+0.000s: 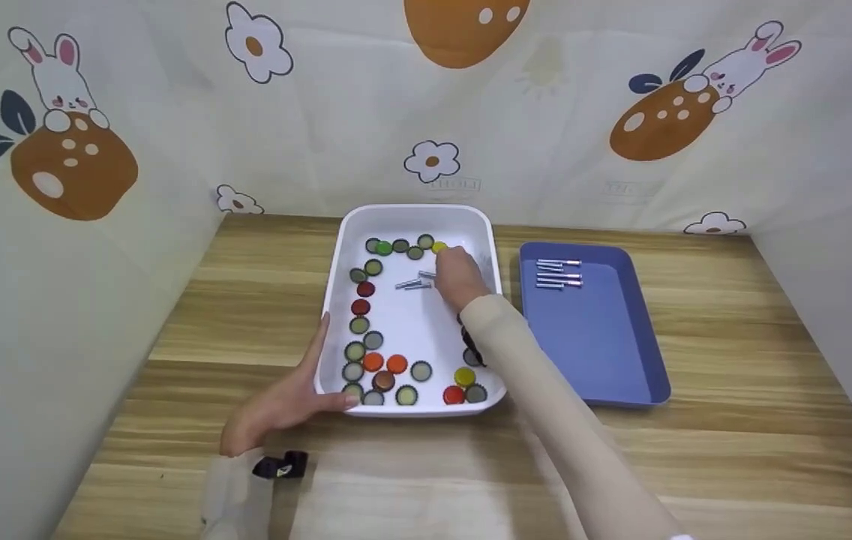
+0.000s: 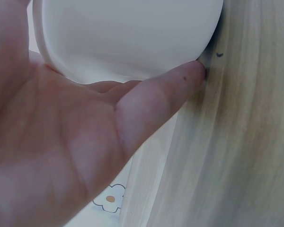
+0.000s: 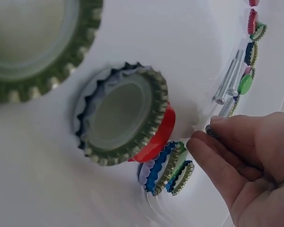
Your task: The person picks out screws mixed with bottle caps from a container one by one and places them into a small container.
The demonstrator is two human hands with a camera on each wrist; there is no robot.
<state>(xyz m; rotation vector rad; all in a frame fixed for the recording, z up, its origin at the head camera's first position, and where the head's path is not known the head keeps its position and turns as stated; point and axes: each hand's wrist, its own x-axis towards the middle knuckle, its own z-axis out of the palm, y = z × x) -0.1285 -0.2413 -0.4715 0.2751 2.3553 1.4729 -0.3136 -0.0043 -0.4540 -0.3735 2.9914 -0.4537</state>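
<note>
In the head view, my right hand (image 1: 462,277) reaches into a white tray (image 1: 418,411). Its thumb and fingertips pinch a silver screw (image 3: 226,109) by the head, as the right wrist view shows. Two more screws (image 3: 229,78) lie right beside it on the tray floor. My left hand (image 1: 287,401) rests against the tray's near left corner, fingers straight along the outer left wall and thumb at the front rim. The left wrist view shows that palm and a straight finger against the white wall. Several bottle caps (image 1: 383,381) lie along the tray's sides.
To the right of the white tray stands a blue tray (image 1: 583,345), with several screws (image 1: 559,274) lying in rows at its far left. Both trays are on a wood-grain table (image 1: 726,360). A patterned curtain (image 1: 351,112) closes off the back and sides.
</note>
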